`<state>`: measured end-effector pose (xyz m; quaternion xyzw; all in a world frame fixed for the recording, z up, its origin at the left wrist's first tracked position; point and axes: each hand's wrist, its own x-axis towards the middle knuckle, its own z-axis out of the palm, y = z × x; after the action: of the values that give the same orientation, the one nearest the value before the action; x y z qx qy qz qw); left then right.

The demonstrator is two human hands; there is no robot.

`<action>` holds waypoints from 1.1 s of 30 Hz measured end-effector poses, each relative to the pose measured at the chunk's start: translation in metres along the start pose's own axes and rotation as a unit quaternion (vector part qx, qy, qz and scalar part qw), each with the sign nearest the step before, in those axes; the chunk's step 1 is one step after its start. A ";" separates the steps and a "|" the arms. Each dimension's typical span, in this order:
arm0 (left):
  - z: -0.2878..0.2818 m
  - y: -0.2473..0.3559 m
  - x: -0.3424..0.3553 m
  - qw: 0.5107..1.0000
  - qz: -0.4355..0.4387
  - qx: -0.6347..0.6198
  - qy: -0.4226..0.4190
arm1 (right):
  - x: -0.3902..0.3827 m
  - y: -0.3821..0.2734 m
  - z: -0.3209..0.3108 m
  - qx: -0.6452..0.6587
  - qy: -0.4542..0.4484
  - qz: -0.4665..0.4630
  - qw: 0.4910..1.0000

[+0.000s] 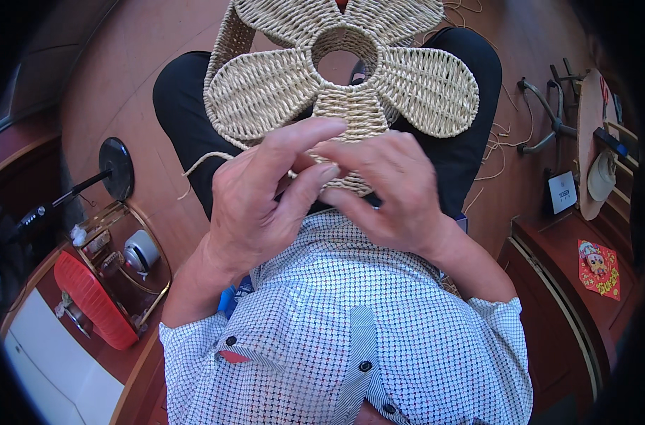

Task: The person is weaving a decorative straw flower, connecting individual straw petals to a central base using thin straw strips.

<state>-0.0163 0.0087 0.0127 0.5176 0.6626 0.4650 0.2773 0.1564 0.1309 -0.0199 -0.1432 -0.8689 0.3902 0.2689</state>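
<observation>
A flower-shaped wicker piece [266,92], woven from pale straw cord with a round hole at its centre, rests across my lap. Over its lowest petal [351,113], my left hand [262,188] and my right hand [393,184] meet with fingers bent. The left thumb tip lies close to the right fingertips. Both hands look closed in a pinch; whatever is between the fingers is hidden. A loose cord end [209,156] sticks out left of my left hand. A woven side wall [230,46] shows behind the upper left petal.
Loose cords [503,145] lie on the floor at right, near a metal stand [549,117]. On the left are a black round base [117,170], a red oval basket [96,301] and a rack with a silver pot [142,251]. A red cabinet [549,312] stands at right.
</observation>
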 end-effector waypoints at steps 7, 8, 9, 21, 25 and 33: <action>-0.028 0.005 0.015 0.988 -0.144 -0.031 -0.041 | 0.010 0.017 0.013 -0.010 -0.011 0.019 1.000; -0.033 0.001 0.016 0.986 -0.156 -0.051 -0.032 | 0.007 0.021 0.011 -0.043 0.011 0.035 0.998; -0.040 -0.006 0.016 0.980 -0.173 -0.094 -0.014 | 0.004 0.024 0.008 -0.034 0.001 0.075 0.997; -0.093 -0.073 -0.010 0.968 -0.201 -0.035 0.146 | -0.002 0.024 0.006 0.007 0.002 0.156 0.988; -0.090 -0.070 -0.019 0.929 -0.175 0.128 0.299 | -0.003 0.023 0.002 0.019 -0.009 0.184 0.983; -0.026 -0.041 -0.056 0.934 0.001 0.257 0.250 | -0.005 0.024 0.002 0.037 0.008 0.176 0.984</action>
<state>-0.0386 -0.0543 -0.0194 0.4385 0.8068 0.3939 -0.0401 0.1601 0.1429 -0.0406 -0.2865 -0.8132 0.4619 0.2079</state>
